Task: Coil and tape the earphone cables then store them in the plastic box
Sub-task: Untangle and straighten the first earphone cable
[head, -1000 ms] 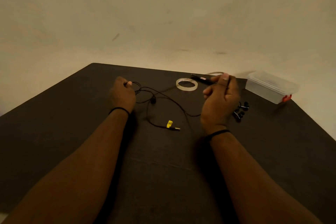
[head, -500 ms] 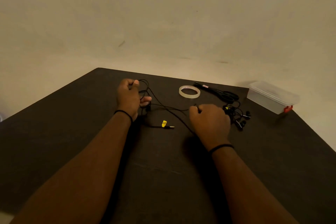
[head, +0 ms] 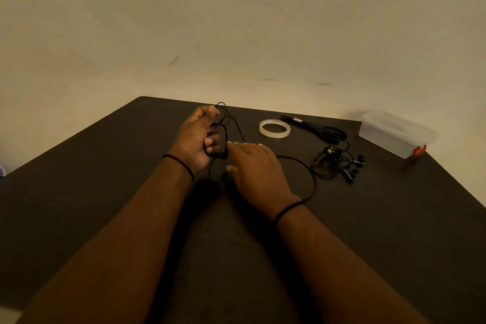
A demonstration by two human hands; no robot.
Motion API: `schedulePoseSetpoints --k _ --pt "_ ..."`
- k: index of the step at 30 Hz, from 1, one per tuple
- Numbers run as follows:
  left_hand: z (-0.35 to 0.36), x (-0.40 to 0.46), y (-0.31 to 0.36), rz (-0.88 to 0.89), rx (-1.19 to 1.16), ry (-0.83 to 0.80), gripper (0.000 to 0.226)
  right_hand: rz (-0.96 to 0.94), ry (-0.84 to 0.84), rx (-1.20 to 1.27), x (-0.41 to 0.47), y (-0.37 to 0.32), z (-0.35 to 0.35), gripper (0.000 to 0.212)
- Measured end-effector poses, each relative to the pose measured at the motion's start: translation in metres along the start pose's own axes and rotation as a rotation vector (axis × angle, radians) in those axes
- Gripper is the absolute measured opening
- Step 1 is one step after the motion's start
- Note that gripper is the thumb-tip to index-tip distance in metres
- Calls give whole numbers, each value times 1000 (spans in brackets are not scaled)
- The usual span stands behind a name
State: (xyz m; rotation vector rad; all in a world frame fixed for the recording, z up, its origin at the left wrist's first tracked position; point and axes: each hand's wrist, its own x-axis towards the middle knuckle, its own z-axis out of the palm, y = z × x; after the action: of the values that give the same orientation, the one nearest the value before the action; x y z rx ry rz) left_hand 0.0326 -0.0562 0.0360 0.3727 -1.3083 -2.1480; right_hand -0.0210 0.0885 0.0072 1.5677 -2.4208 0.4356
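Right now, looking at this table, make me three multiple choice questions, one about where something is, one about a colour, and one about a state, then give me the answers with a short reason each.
1. Where does the tape roll lie?
A. Inside the plastic box
B. Flat on the table, between the left hand and the scissors
C. On the person's wrist

2. What colour is the clip on the plastic box?
A. Red
B. Green
C. Blue

3. What is the left hand doing?
A. Resting flat on the table
B. Holding the scissors
C. Gripping loops of the black earphone cable

Answers:
1 B: the roll sits on the dark table, with the scissors just to its right.
2 A: a red clip shows at the box's near corner.
3 C: its fingers curl round loops of the earphone cable, while the right hand is spread open beside it.
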Motion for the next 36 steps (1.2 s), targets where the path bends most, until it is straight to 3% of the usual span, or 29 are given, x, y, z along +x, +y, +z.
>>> schedulePoseSetpoints --k 3,5,9,11,14,18,20,23,26,28,29,30,32,34,36 --pt "3 0 1 -41 -53 -55 16 45 27 17 2 3 -4 25" --pt "4 1 0 -13 -15 -8 16 54 166 41 1 4 -6 22" --pt "-1 4 -3 69 49 175 16 113 840 362 -3 10 -15 18" --pt "-5 7 -4 85 63 274 16 206 1057 545 -4 17 -20 15" --pt "-9 11 -6 77 111 424 15 355 1176 754 -6 26 -29 20" --pt "-21 16 -8 55 165 601 14 406 1275 951 -12 40 -41 20" --pt "-27 17 -8 55 135 588 13 348 1177 954 -16 43 -38 23" --pt "-28 14 -7 46 58 407 13 162 876 798 -20 41 -26 36" --pt "-24 9 -4 29 36 166 15 111 601 383 -18 37 -21 44" --pt "-21 5 -1 12 52 42 16 192 467 219 -15 30 -22 16" --pt "-19 4 1 -2 66 -8 16 271 391 261 -15 27 -23 14" --pt "-16 2 2 -15 80 -52 15 325 320 343 -14 26 -21 36" --pt "-11 -2 2 -36 96 -135 14 337 236 523 -12 24 -21 58" --pt "-5 -6 2 -58 114 -212 16 288 189 647 -11 21 -19 63" --pt "-1 -9 1 -88 150 -268 16 249 132 762 -10 25 -15 51"
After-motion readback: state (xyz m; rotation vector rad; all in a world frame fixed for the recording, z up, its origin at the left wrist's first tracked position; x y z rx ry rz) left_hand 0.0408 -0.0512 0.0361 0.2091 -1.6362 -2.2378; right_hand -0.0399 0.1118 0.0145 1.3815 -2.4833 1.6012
